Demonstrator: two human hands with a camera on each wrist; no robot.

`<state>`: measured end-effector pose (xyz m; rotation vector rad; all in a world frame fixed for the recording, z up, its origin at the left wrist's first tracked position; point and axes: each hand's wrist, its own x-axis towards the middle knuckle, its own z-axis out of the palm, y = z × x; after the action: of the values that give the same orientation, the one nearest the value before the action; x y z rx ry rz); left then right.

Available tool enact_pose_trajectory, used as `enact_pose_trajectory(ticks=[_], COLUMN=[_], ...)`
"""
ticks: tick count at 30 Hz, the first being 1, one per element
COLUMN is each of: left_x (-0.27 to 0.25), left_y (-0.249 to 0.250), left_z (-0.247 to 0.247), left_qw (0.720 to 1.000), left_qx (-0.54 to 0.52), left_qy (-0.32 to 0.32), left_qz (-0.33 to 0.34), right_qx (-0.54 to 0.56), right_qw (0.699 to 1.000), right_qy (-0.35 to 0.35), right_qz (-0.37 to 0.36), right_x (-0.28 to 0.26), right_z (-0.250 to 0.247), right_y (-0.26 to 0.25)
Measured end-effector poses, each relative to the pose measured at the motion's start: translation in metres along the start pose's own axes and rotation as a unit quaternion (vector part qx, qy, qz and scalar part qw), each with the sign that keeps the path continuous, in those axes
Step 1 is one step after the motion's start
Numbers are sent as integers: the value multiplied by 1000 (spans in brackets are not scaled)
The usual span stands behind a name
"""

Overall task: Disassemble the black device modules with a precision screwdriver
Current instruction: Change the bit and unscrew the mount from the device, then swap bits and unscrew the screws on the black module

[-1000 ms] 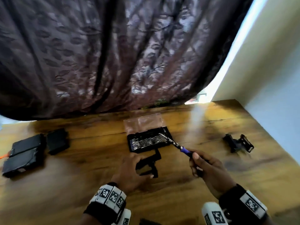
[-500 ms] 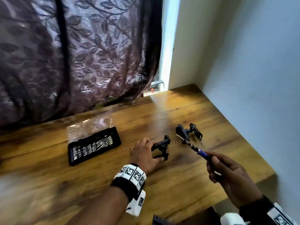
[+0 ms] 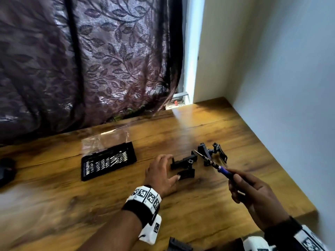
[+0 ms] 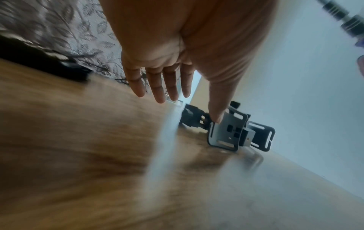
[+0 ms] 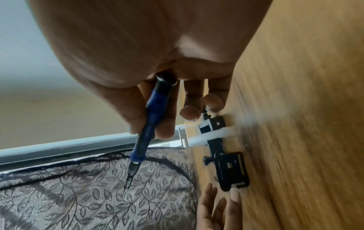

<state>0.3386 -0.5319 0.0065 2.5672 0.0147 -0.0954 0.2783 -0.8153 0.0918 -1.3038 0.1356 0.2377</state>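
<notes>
Two black device modules lie on the wooden table (image 3: pixel 181 205). The nearer module (image 3: pixel 184 163) sits just right of my left hand (image 3: pixel 168 167), whose fingers are spread and straight. Its thumb (image 4: pixel 216 112) touches the nearer module's slotted plate (image 4: pixel 226 132). The second module (image 3: pixel 212 153) lies a little further right. My right hand (image 3: pixel 237 182) grips the blue-handled precision screwdriver (image 3: pixel 223 173), held above the table with its tip pointing up-left over the second module. In the right wrist view the screwdriver (image 5: pixel 145 132) runs between thumb and fingers.
An open black bit case (image 3: pixel 108 163) with its clear lid (image 3: pixel 105 140) lies left of my hands. A dark curtain (image 3: pixel 90 69) hangs behind the table. A wall (image 3: pixel 290 105) borders the table's right edge. Dark objects sit at the far left (image 3: pixel 6 171) and at the bottom (image 3: pixel 179 245).
My left hand carried the nearer module right, from beside the bit case to next to the second module, then let go and spread its fingers. The right hand followed with the screwdriver.
</notes>
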Motion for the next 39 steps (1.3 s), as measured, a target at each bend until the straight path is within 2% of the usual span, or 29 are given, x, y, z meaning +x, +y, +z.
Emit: enact_pose_trajectory(ticks=[7, 12, 16, 19, 21, 24, 29, 32, 36, 39], left_x=[-58, -108, -146, -169, -184, -202, -222, -226, -217, -205], left_y=[-66, -126, -179, -217, -246, -290, -372, -414, -440, -418], left_z=[-45, -92, -136, -165, -183, -211, -257, -277, -289, -299], left_qw=[997, 988, 971, 962, 956, 947, 933, 929, 937, 957], left_qx=[-34, -57, -62, -54, -60, -66, -68, -59, -64, -94], left_qy=[52, 101, 145, 170, 178, 198, 217, 228, 240, 209], left_qz=[-36, -106, -177, -206, -225, -245, -280, -286, -246, -179], right_qx=[8, -4, -39, -46, -57, -31, -58, -103, -101, -106], right_qw=[996, 985, 971, 961, 959, 957, 960, 958, 967, 970], right_qy=[-88, -160, -232, -268, -274, -280, -263, -263, -230, -213], right_qz=[26, 69, 46, 46, 43, 76, 82, 55, 48, 47], right_x=[33, 48, 48, 46, 45, 35, 21, 15, 1, -8], right_z=[67, 136, 201, 244, 272, 312, 373, 401, 429, 433], right_y=[16, 34, 42, 47, 55, 62, 86, 101, 116, 129])
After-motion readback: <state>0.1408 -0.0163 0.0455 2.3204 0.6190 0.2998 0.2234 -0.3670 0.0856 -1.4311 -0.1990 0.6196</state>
